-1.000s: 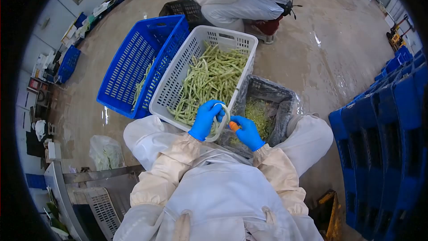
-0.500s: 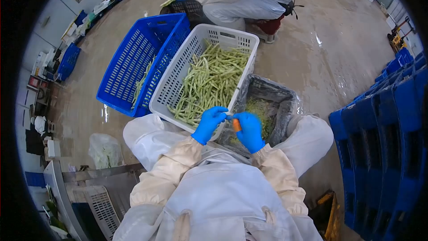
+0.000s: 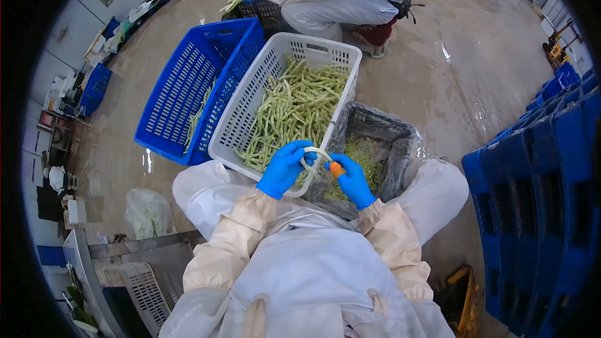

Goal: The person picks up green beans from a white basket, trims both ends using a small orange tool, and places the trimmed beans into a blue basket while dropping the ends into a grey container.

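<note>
Blue crate [image 3: 188, 87] lies far left of the hands, holding a few beans. White basket [image 3: 250, 100] of green beans sits just ahead of the left hand [image 3: 285, 168], which grips one curved bean [image 3: 315, 152]. The right hand [image 3: 354, 179] pinches an orange tool [image 3: 337, 168] against that bean, above the black bin [image 3: 394, 150].

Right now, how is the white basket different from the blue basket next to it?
The white basket holds a big heap of green beans; the blue basket has only a few along its right side. The white basket lies close to the person's left hand and right hand, which hold one bean; the blue basket lies farther left. Both are slotted plastic, side by side on the floor.
</note>
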`<state>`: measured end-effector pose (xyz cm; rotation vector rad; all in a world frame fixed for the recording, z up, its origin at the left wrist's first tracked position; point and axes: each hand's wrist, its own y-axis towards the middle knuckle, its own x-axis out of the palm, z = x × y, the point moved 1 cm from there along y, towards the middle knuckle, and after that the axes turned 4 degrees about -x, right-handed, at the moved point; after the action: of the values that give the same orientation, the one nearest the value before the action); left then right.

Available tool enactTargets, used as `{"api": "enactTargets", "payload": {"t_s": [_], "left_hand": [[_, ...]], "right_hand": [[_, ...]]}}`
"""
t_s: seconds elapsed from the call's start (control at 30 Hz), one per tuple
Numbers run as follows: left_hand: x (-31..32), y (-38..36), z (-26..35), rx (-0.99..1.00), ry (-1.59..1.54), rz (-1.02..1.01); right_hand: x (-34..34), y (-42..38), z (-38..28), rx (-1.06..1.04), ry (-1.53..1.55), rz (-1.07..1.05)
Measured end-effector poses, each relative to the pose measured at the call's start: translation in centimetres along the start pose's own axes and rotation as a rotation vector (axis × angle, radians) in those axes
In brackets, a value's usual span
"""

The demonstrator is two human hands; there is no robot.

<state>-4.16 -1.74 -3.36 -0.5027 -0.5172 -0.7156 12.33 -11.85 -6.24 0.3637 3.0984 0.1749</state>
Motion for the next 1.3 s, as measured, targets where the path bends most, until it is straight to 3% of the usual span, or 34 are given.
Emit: {"api": "enactTargets", "payload": {"t_s": [0.17, 0.27, 0.33, 0.47, 0.57, 0.63, 0.7, 0.77, 0.9, 0.93, 0.97, 1.03, 1.07, 1.1, 1.13, 1.17, 1.2, 1.23, 1.27, 1.3], "left_hand": [[0.4, 0.0, -0.5, 0.02, -0.032, 0.041], [0.7, 0.0, -1.0, -0.002, 0.148, 0.159], [0.7, -0.1, -1.5, 0.036, 0.47, 0.27], [1.0, 0.3, -3.5, -0.019, 0.437, 0.313], [1.3, 0.5, -3.9, -0.057, 0.294, 0.242], [0.9, 0.9, -3.8, -0.116, 0.208, 0.214], [0.5, 0.9, -1.7, 0.087, 0.183, 0.176], [0.1, 0.9, 1.8, 0.17, 0.153, 0.362], [-8.6, -0.4, 12.3, 0.453, 0.519, 0.653], [-7.0, -1.3, 15.5, 0.599, 0.312, 0.724], [-15.5, -1.1, 18.7, 0.704, 0.545, 0.858], [-15.9, -3.3, 24.4, 0.935, 1.248, 1.218], [-16.2, -3.2, 25.3, 0.92, 1.254, 1.234], [-16.3, -2.9, 25.8, 0.99, 1.543, 1.297], [-16.6, -2.0, 25.8, 1.047, 1.841, 1.338], [-18.7, 0.3, 23.3, 0.959, 1.723, 1.161], [-20.1, 3.0, 20.0, 0.867, 1.594, 0.99], [-18.3, 5.2, 17.5, 0.649, 1.505, 0.552], [-17.5, 6.2, 12.3, 0.376, 1.885, 0.436], [-14.4, 7.4, 9.7, -0.173, 1.658, 0.169]], "right_hand": [[-0.1, 0.0, 0.2, 0.032, -0.019, 0.028], [-0.2, -0.1, 0.1, 0.065, -0.074, 0.094], [0.0, -0.2, 0.1, 0.063, 0.007, 0.151], [0.3, -0.4, -1.4, 0.052, 0.285, 0.239], [0.2, -0.2, -2.3, 0.071, 0.29, 0.039], [0.2, -0.1, 0.4, 0.105, 0.221, 0.073], [-0.4, 0.0, 1.5, 0.14, 0.152, 0.111], [-2.2, 0.1, 1.7, 0.103, 0.326, 0.324], [-4.7, 0.0, 0.6, 0.176, 0.128, 0.503], [-5.1, -0.1, 1.0, 0.184, 0.128, 0.491], [-5.5, -0.3, 1.6, 0.181, -0.026, 0.501], [-5.7, -0.3, 3.1, 0.182, -0.179, 0.49], [-5.7, -0.3, 3.6, 0.029, -0.395, 0.56], [-5.5, -0.3, 4.2, -0.129, -0.611, 0.625], [-5.3, -0.1, 3.7, -0.113, -0.629, 0.619], [-5.1, 0.1, 3.4, -0.099, -0.632, 0.605], [-5.0, 0.2, 3.4, 0.049, -0.562, 0.538], [-4.9, 0.3, 3.6, 0.199, -0.493, 0.472], [-4.7, 0.4, 3.8, 0.217, -0.502, 0.463], [-4.4, 0.6, 4.2, 0.318, -0.503, 0.409]]}}
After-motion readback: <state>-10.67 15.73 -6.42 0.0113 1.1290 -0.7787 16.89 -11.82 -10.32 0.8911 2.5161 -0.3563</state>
